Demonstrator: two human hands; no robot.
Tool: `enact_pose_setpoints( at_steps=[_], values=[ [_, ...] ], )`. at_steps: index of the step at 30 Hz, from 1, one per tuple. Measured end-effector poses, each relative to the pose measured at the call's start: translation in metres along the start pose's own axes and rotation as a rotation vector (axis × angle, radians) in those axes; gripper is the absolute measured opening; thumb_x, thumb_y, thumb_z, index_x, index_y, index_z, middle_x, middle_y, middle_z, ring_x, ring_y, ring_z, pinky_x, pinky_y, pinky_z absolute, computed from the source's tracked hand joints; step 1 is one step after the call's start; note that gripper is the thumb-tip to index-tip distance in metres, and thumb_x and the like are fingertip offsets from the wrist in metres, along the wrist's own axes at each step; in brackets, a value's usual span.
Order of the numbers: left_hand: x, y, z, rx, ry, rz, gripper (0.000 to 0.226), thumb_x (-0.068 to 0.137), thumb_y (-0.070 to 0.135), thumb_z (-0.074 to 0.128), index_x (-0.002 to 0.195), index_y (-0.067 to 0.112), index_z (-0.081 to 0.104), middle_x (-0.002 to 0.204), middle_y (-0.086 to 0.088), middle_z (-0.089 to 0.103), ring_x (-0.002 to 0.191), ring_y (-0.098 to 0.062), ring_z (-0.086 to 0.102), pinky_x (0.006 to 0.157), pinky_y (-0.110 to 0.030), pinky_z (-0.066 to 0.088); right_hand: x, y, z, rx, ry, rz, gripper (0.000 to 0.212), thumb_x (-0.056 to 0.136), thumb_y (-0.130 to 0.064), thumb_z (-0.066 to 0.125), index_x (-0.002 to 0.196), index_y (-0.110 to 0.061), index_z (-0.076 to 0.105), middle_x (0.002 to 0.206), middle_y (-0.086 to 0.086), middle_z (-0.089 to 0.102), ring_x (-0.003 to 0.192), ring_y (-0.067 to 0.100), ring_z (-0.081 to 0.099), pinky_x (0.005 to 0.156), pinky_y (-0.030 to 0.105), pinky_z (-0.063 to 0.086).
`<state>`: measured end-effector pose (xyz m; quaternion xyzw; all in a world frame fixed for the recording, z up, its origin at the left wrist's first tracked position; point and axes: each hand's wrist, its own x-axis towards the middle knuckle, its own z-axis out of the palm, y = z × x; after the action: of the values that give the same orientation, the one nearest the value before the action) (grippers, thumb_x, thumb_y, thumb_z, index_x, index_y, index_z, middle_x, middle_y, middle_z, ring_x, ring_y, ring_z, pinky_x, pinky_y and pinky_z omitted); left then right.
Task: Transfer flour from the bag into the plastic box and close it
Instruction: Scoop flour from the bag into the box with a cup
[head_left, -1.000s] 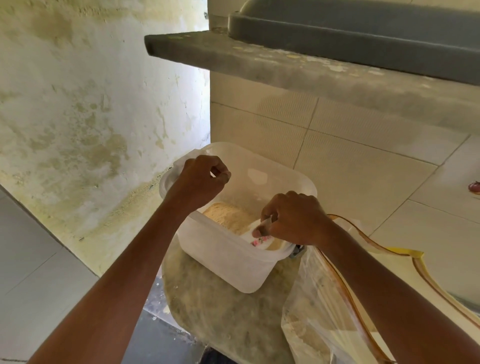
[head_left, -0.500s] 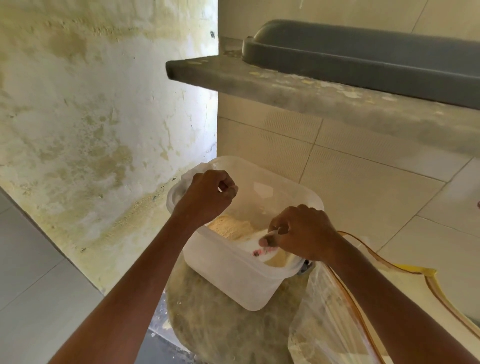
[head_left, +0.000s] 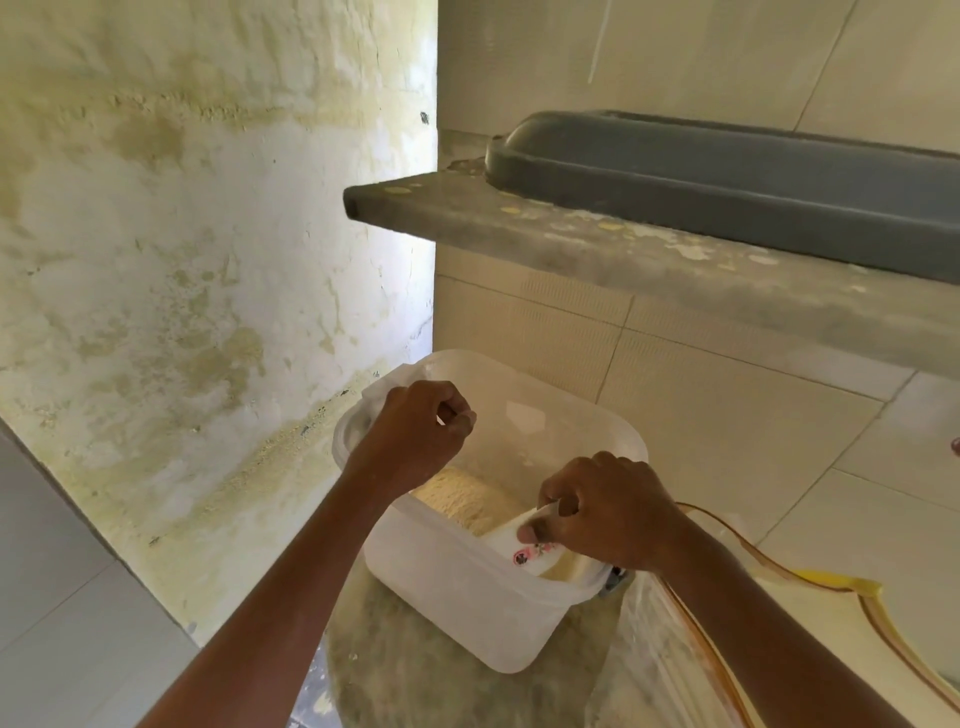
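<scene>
Stained plaster wall (head_left: 156, 260) and grey concrete shelf (head_left: 649, 260) stood behind the plastic box (head_left: 467, 597). Box: translucent, rounded-rectangular, open, on a mottled stone stool (head_left: 415, 686), long axis running away leftward. Flour (head_left: 462, 499) inside, pale and heaped. Left hand (head_left: 415, 431) curled over the box's far rim; whether it gripped, unclear. Right hand (head_left: 608, 514) pinched a white floral cup (head_left: 524, 545) tilted into the box. Clear bag (head_left: 649, 675) sat beside the box's near right corner.

No readable txt, brand or nos. anywhere. Only mark was a small pink-red floral print on the white cup (head_left: 530, 552), too blurred to tell if any lettering was w/ it.
</scene>
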<state>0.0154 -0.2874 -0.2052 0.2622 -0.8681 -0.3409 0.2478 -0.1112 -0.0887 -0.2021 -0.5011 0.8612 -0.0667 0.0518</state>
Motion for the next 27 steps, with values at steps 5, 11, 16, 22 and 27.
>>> enact_pose_setpoints(
  at_steps=[5,11,16,22,27],
  values=[
    [0.0,-0.002,0.0,-0.004,-0.002,0.011,0.014,0.095,0.026,0.067,0.084,0.027,0.075,0.076,0.015,0.073,0.071,0.001,0.069,0.076,-0.036,0.062,0.0,-0.001,0.002,-0.004,-0.004,0.005,0.064,0.07,-0.087,0.059,0.108,-0.037,0.073,0.102,-0.015,0.072,0.087,0.008,0.064,0.078,0.028,0.048],
    [-0.002,0.0,0.0,0.028,0.003,0.02,0.013,0.095,0.025,0.068,0.084,0.026,0.075,0.076,0.014,0.072,0.073,0.0,0.069,0.066,-0.024,0.051,-0.002,-0.002,-0.001,-0.009,-0.015,-0.014,0.057,0.073,-0.081,0.062,0.107,-0.036,0.073,0.102,-0.013,0.071,0.087,0.01,0.063,0.078,0.028,0.047],
    [-0.003,0.002,0.0,0.055,0.027,0.061,0.013,0.094,0.024,0.068,0.082,0.025,0.075,0.076,0.015,0.073,0.073,0.0,0.069,0.076,-0.03,0.058,0.0,0.0,0.001,0.039,0.033,-0.013,0.058,0.071,-0.084,0.062,0.103,-0.037,0.073,0.099,-0.015,0.072,0.083,0.007,0.063,0.073,0.026,0.044],
    [-0.007,0.013,-0.002,0.014,0.088,0.09,0.02,0.092,0.017,0.068,0.078,0.031,0.071,0.074,0.015,0.073,0.067,0.001,0.068,0.072,-0.02,0.054,-0.009,0.0,-0.006,0.218,0.109,-0.067,0.065,0.067,-0.085,0.058,0.097,-0.03,0.075,0.087,-0.015,0.07,0.081,0.008,0.064,0.073,0.032,0.054],
    [-0.015,0.018,0.002,0.005,0.2,0.099,0.014,0.091,0.017,0.071,0.092,0.03,0.075,0.077,0.02,0.071,0.07,0.003,0.067,0.074,-0.008,0.044,-0.029,0.009,-0.009,0.341,0.371,-0.242,0.042,0.074,-0.064,0.075,0.095,-0.027,0.076,0.09,-0.014,0.073,0.081,0.003,0.064,0.074,0.028,0.055]
  ],
)
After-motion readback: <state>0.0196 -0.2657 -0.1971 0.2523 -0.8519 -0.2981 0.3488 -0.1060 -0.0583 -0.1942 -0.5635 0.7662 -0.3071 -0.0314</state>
